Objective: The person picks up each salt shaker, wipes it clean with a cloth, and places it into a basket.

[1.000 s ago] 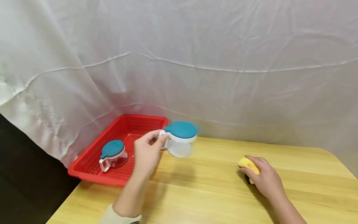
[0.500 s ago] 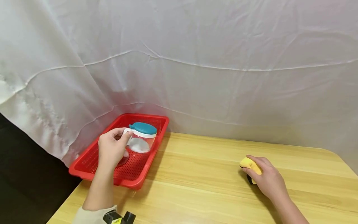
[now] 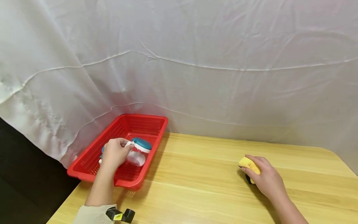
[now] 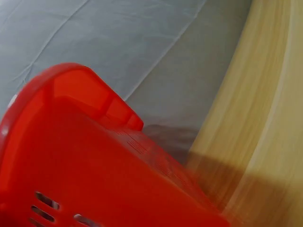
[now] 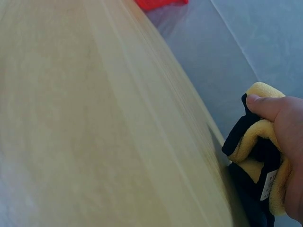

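In the head view my left hand (image 3: pixel 115 153) pinches the white handle of a clear jar with a teal lid (image 3: pixel 142 143). This jar is inside the red plastic basket (image 3: pixel 159 137), tilted, near its right wall. A second teal-lidded jar (image 3: pixel 102 150) in the basket is mostly hidden behind that hand. On the right, my right hand (image 3: pixel 267 177) grips a folded yellow and black cloth (image 3: pixel 249 165) at the table surface. The right wrist view shows the cloth (image 5: pixel 255 142) bunched under the thumb, with a white label. Only the basket (image 4: pixel 94 156) shows in the left wrist view, not the hand.
The wooden table (image 3: pixel 195 174) runs from the basket to a rounded right corner. A pale curtain (image 3: pixel 209 77) hangs behind it and along the left. A dark area (image 3: pixel 25 174) lies beyond the table's left edge.
My left hand has carried the jar leftward from over the table and lowered it into the basket. The right hand with the cloth has stayed in place.
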`<state>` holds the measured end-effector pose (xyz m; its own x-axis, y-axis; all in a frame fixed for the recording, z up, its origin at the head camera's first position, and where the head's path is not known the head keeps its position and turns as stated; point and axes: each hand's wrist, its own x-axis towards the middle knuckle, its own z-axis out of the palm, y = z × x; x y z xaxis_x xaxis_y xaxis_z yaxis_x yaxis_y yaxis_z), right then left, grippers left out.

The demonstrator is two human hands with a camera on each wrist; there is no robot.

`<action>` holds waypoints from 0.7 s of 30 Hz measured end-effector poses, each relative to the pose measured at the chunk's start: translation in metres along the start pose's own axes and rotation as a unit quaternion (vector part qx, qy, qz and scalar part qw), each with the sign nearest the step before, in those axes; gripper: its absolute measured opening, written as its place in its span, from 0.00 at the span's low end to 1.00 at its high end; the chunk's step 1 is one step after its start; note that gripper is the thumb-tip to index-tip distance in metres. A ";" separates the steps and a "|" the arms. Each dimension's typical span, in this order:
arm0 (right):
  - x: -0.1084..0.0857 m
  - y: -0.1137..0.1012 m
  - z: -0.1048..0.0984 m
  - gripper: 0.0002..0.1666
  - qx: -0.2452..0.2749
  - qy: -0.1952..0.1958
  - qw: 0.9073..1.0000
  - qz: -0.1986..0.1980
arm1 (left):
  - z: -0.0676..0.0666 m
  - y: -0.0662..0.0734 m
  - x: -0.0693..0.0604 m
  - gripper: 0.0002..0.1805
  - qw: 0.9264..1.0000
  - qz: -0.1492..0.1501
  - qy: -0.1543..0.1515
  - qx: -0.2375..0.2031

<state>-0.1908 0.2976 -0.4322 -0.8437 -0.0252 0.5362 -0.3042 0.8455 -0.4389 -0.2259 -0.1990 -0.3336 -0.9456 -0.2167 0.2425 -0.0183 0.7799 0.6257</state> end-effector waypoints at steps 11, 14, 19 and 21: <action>-0.002 0.000 -0.002 0.28 -0.005 0.012 1.000 -0.003 | -0.016 -0.006 -0.002 0.13 0.990 -0.004 -0.085 0.111; -0.004 0.000 -0.004 0.28 -0.008 0.014 1.000 0.003 | -0.020 -0.008 -0.001 0.15 0.981 -0.016 -0.139 0.133; -0.008 -0.004 -0.003 0.28 -0.027 0.001 1.000 0.011 | -0.018 -0.010 0.002 0.15 0.968 -0.008 -0.205 0.147; -0.010 -0.008 -0.003 0.29 -0.050 -0.014 0.999 0.014 | -0.016 -0.011 0.002 0.15 0.965 -0.001 -0.213 0.153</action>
<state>-0.1791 0.2926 -0.4321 -0.8632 -0.0144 0.5047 -0.2365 0.8947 -0.3789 -0.2221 -0.2172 -0.3282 -0.9920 -0.0072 -0.1257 -0.0527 0.9305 0.3625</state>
